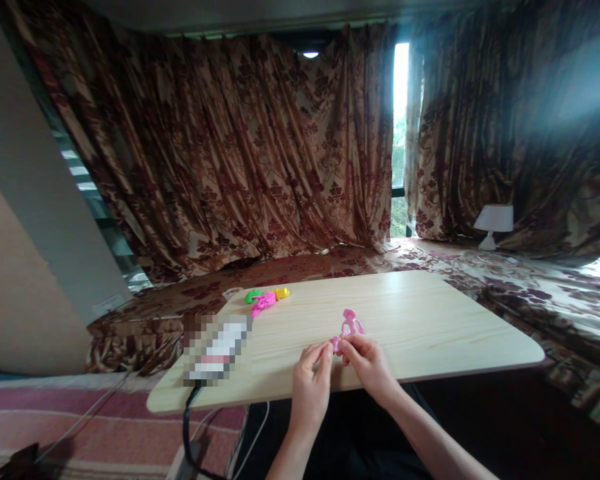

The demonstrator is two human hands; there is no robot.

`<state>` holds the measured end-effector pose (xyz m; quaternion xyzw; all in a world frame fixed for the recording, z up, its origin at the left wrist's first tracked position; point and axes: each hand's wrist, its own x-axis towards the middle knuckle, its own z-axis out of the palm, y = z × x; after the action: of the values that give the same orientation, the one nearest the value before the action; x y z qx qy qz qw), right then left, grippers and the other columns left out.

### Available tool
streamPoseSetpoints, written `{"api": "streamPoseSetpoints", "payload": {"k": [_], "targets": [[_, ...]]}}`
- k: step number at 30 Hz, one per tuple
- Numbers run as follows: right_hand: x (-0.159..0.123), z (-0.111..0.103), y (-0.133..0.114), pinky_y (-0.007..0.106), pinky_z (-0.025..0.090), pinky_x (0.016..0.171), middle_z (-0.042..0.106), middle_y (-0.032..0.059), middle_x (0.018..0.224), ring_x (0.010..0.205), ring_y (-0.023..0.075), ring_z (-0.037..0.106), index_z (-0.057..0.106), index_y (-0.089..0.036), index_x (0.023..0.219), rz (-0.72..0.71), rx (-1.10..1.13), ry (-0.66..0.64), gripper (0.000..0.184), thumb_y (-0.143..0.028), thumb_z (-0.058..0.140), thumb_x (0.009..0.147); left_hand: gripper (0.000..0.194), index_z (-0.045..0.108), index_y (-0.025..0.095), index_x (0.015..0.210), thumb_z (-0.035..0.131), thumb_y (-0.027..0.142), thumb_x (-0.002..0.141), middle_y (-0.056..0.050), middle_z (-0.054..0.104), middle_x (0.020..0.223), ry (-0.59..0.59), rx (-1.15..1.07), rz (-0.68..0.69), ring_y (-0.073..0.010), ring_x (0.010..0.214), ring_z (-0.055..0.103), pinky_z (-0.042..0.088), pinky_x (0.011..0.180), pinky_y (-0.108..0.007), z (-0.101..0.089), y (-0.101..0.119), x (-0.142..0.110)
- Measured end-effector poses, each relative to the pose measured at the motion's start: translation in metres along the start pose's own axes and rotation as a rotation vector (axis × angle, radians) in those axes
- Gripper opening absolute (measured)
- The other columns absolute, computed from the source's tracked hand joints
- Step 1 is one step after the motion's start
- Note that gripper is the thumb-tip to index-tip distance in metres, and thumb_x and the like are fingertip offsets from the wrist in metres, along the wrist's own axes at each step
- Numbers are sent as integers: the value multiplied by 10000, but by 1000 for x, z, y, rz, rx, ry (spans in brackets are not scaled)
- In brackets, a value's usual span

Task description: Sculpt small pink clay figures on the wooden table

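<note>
My left hand and my right hand meet over the near edge of a pale wooden table. Both pinch a small pink rubbery piece between thumb and fingers. It looks like an uninflated balloon. A second pink balloon-like piece lies on the table just beyond my fingertips. Farther left on the table rests a small heap of green, pink and yellow balloons.
A blurred white-and-dark device with a black cable sits at the table's near left. Patterned curtains hang behind. A white lamp stands on the cloth-covered ledge at the right. Striped bedding lies at the lower left.
</note>
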<state>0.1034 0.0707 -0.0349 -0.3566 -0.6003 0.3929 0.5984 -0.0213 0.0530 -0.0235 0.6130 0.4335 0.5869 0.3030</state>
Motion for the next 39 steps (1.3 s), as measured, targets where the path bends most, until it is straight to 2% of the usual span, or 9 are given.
{"api": "streamPoseSetpoints", "payload": {"k": [2,7,12,15,18,21,25,31,39], "targets": [[1,0,-1,236,399,550,544,0,593,558,120,482,653,-159,756,-2,13,2,276,-408,543,800,234,690,199,913,578,337,761,-60,665,985,-17,0,19,-217,975,585,422,902,-303,0,3,-1],[1,1,-2,240,420,578,578,14,660,611,128,507,668,-159,776,-31,-10,-8,278,-408,547,797,248,693,176,882,620,351,723,-66,689,932,-8,-71,-104,-221,924,613,445,867,-302,1,2,1],[-3,3,-1,245,453,605,584,16,760,676,134,542,583,-209,1127,-90,-3,11,350,-352,545,810,234,693,185,889,612,342,735,-59,695,936,-16,-69,-92,-211,887,629,453,837,-283,-1,-4,3],[-4,3,-1,256,465,630,603,43,845,751,156,566,657,-209,992,-147,-103,-27,241,-323,527,823,271,680,182,955,598,338,750,-68,686,980,-61,-89,-101,-220,921,619,447,855,-299,-3,-7,4],[-3,6,2,278,476,655,627,46,794,734,167,586,667,-193,859,-132,-105,29,185,-321,539,820,301,665,165,998,562,343,779,-76,678,1002,-91,-123,-128,-225,959,602,436,875,-312,-3,-8,4],[-4,11,6,285,480,647,631,39,737,691,166,593,644,-194,808,-133,-106,105,157,-311,540,823,316,662,153,999,526,361,803,-72,681,991,-66,-175,-163,-219,971,592,425,881,-307,0,-6,3],[-8,16,3,284,468,646,602,36,735,669,153,560,639,-202,780,-242,-234,177,126,-251,532,826,312,663,153,981,569,366,773,-62,681,989,-19,-299,-222,-212,970,587,426,870,-295,6,-3,1],[-13,13,-8,292,477,718,608,53,845,779,162,569,664,-208,917,-326,-229,49,199,-207,475,858,240,677,130,872,675,277,683,-75,683,929,16,-621,-416,-171,856,618,457,804,-272,8,-4,3],[-12,10,-9,331,468,767,569,48,889,845,170,548,642,-233,1009,-361,-320,53,218,-207,476,869,163,663,117,829,632,245,732,-47,666,803,-12,-751,-448,-121,726,602,459,667,-211,6,-5,4]]}}
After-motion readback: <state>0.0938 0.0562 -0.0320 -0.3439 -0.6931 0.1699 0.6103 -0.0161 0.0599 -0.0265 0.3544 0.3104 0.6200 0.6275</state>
